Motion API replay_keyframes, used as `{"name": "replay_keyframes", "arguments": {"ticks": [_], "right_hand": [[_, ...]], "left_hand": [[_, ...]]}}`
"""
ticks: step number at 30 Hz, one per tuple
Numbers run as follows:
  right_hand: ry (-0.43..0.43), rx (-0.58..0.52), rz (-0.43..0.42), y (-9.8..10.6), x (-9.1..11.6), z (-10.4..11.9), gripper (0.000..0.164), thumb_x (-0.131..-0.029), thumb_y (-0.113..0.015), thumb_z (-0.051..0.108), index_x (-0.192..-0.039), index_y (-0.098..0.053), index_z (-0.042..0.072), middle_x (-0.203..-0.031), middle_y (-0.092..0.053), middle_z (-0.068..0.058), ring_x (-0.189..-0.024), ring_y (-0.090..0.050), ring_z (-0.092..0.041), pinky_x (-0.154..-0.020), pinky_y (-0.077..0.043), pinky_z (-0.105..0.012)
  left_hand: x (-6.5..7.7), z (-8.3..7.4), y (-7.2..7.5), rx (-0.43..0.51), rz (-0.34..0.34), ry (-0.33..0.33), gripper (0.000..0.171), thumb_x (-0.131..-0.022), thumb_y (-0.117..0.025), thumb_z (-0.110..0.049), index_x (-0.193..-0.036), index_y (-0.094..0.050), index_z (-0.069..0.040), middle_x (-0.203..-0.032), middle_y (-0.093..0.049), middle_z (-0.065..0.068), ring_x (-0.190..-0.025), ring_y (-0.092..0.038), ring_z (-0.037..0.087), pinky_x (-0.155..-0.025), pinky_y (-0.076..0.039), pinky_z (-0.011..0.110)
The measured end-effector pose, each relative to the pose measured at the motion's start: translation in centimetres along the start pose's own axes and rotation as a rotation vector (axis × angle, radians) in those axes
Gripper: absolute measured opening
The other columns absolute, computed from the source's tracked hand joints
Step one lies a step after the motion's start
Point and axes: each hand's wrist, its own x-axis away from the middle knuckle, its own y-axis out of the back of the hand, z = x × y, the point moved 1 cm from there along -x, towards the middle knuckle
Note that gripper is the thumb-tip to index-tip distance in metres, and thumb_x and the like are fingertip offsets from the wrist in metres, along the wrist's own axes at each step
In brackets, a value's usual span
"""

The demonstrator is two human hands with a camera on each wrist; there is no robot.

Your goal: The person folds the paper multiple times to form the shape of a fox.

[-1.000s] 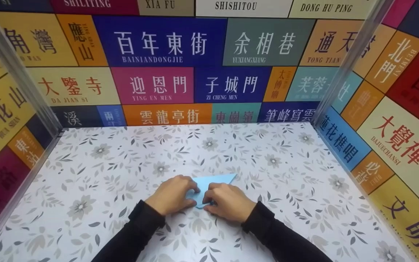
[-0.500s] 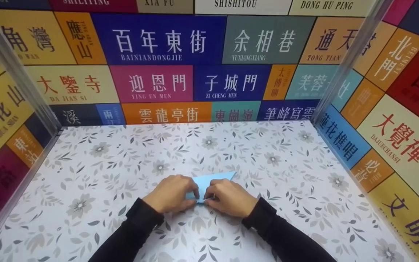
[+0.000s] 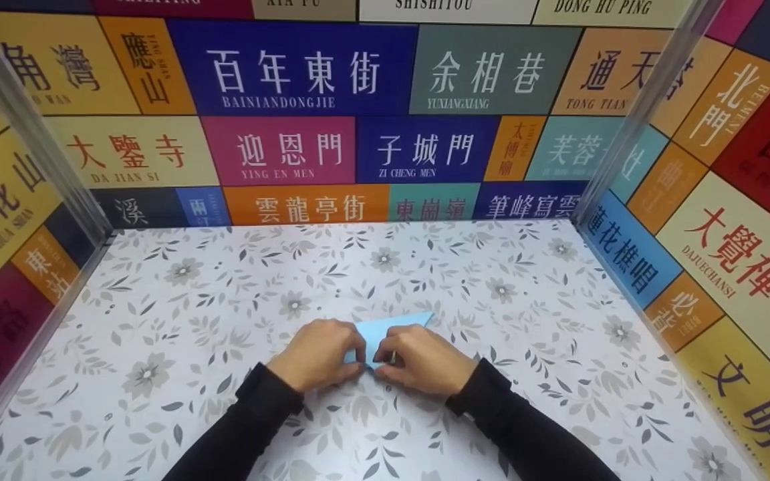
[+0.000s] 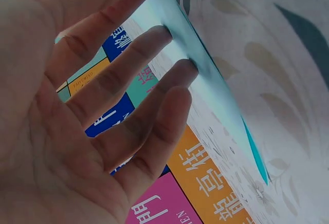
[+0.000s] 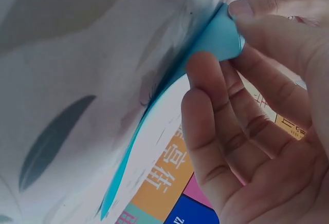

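Observation:
A folded piece of light blue paper (image 3: 392, 326) lies on the table between the hands, one pointed corner reaching to the far right. My left hand (image 3: 318, 354) grips its left side; in the left wrist view the fingertips press along the paper (image 4: 205, 75), thumb and forefinger meeting at its edge. From the right, my right hand (image 3: 425, 361) pinches the near edge. Seen in the right wrist view, thumb and forefinger hold a slightly raised, curved end of the paper (image 5: 218, 34), with the other fingers bent beside it. Both hands hide much of the sheet in the head view.
The table (image 3: 224, 287) has a white cover printed with grey flowers and leaves. Panels of coloured blocks with Chinese lettering (image 3: 291, 73) stand at the back and both sides. Clear corner strips (image 3: 615, 153) join the panels.
Both hands stay at the paper with small finger shifts at its near edge. The paper and hands sit slightly higher in the head view, which has itself tilted a little.

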Motion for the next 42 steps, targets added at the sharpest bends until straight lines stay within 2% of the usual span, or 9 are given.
{"name": "replay_keyframes", "arguments": {"ticks": [3,6,9,13,18,24,31,36,42], "right_hand": [[-0.004,-0.021,0.006,0.2,0.0,0.1,0.016,-0.096,-0.096,0.017,-0.109,-0.089,0.011,-0.100,-0.082,-0.006,-0.085,-0.078,-0.024,-0.078,-0.061,-0.023],[-0.006,-0.029,0.000,0.2,-0.1,0.1,0.011,-0.098,-0.094,0.015,-0.108,-0.089,0.013,-0.098,-0.081,-0.004,-0.085,-0.077,-0.024,-0.077,-0.060,-0.023],[0.002,-0.025,-0.016,0.2,-0.1,0.1,0.005,-0.101,-0.090,0.012,-0.104,-0.090,0.016,-0.095,-0.080,-0.002,-0.083,-0.074,-0.018,-0.076,-0.059,-0.022],[0.012,-0.023,-0.017,0.0,-0.1,0.2,0.004,-0.103,-0.089,0.012,-0.101,-0.089,0.016,-0.094,-0.081,-0.001,-0.082,-0.069,-0.008,-0.075,-0.059,-0.021],[0.009,-0.030,-0.002,-0.1,0.0,0.1,0.004,-0.105,-0.088,0.015,-0.101,-0.089,0.014,-0.095,-0.082,-0.002,-0.083,-0.068,-0.005,-0.076,-0.061,-0.021],[-0.008,-0.031,-0.005,0.0,-0.1,0.1,0.006,-0.105,-0.087,0.016,-0.106,-0.089,0.011,-0.097,-0.084,-0.003,-0.086,-0.075,-0.010,-0.080,-0.065,-0.026],[-0.059,-0.072,-0.057,0.2,-0.6,-0.1,0.004,-0.104,-0.087,0.010,-0.106,-0.086,0.012,-0.101,-0.087,-0.002,-0.093,-0.080,-0.013,-0.088,-0.068,-0.031],[-0.079,-0.089,-0.072,0.6,-0.8,-0.1,0.004,-0.105,-0.086,0.011,-0.102,-0.085,0.013,-0.097,-0.086,-0.002,-0.088,-0.077,-0.011,-0.082,-0.066,-0.028],[-0.059,-0.081,-0.092,0.8,-1.0,-0.1,0.004,-0.107,-0.085,0.011,-0.103,-0.086,0.012,-0.099,-0.086,-0.004,-0.087,-0.078,-0.012,-0.079,-0.065,-0.026]], "left_hand": [[0.0,0.1,0.0,0.003,-0.003,0.000,0.009,-0.088,-0.096,-0.017,-0.088,-0.088,-0.020,-0.100,-0.088,-0.001,-0.094,-0.082,0.025,-0.084,-0.068,0.044],[0.1,0.2,0.1,0.019,0.014,-0.005,0.007,-0.089,-0.096,-0.018,-0.089,-0.089,-0.020,-0.102,-0.088,0.000,-0.096,-0.082,0.026,-0.086,-0.068,0.044],[0.1,0.4,0.3,0.050,0.055,-0.001,0.006,-0.092,-0.095,-0.018,-0.095,-0.090,-0.018,-0.106,-0.090,0.001,-0.101,-0.084,0.027,-0.091,-0.069,0.047],[0.1,0.9,0.7,0.110,0.090,0.055,0.011,-0.095,-0.092,-0.011,-0.106,-0.092,-0.012,-0.112,-0.091,0.006,-0.109,-0.086,0.030,-0.099,-0.069,0.049],[0.3,1.5,0.7,0.129,0.058,0.140,0.012,-0.096,-0.089,-0.004,-0.108,-0.090,-0.005,-0.111,-0.090,0.013,-0.107,-0.086,0.034,-0.099,-0.070,0.051],[0.3,1.8,0.6,0.151,0.044,0.217,0.010,-0.092,-0.091,0.000,-0.101,-0.090,-0.005,-0.114,-0.088,0.014,-0.113,-0.083,0.038,-0.105,-0.068,0.055],[0.0,2.0,0.5,0.178,0.052,0.243,0.013,-0.091,-0.091,0.001,-0.101,-0.092,-0.007,-0.126,-0.088,0.017,-0.126,-0.082,0.041,-0.115,-0.065,0.057],[0.0,2.0,0.6,0.195,0.045,0.249,0.014,-0.090,-0.091,0.002,-0.101,-0.092,-0.007,-0.127,-0.087,0.017,-0.127,-0.081,0.042,-0.115,-0.065,0.058],[0.2,2.2,0.5,0.198,0.039,0.260,0.014,-0.089,-0.091,0.001,-0.100,-0.092,-0.008,-0.126,-0.088,0.015,-0.126,-0.081,0.042,-0.112,-0.066,0.059]]}}
